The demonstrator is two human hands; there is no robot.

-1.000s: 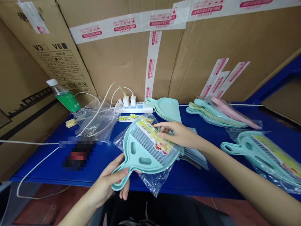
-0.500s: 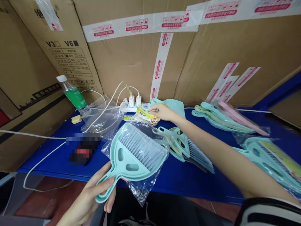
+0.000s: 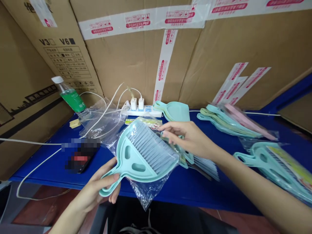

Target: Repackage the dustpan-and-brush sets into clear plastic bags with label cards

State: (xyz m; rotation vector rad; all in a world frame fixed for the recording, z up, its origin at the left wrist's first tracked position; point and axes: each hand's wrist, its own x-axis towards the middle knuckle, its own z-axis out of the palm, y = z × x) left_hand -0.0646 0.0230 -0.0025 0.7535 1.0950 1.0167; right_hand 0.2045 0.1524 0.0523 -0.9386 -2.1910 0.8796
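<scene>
My left hand [image 3: 107, 185] grips the handles of a light-blue dustpan [image 3: 119, 162] with a blue-grey brush [image 3: 152, 149] nested in it, tilted above the table's front edge. Around and below the pan hangs a clear plastic bag [image 3: 146, 191]. My right hand [image 3: 180, 138] is by the pan's upper right edge, thumb and fingers drawn together; what they hold is too small or hidden to make out. Behind the pan a yellow card label [image 3: 156, 122] lies on the blue table [image 3: 158, 198]. Partly under my right hand are more brushes [image 3: 207, 167] and pans.
At the back stand a power strip [image 3: 156, 113] with white plugs and a lone dustpan [image 3: 179, 110]. Bagged sets [image 3: 226, 123] and another pan with a label [image 3: 275, 165] lie right. Left are a bottle [image 3: 73, 99], cables, clear bags [image 3: 104, 120] and a blurred dark object [image 3: 83, 159].
My right hand has come back from the yellow labels toward the pan's upper right edge. The yellow label it was pinching no longer shows clearly. The pan in my left hand has shifted slightly up and right.
</scene>
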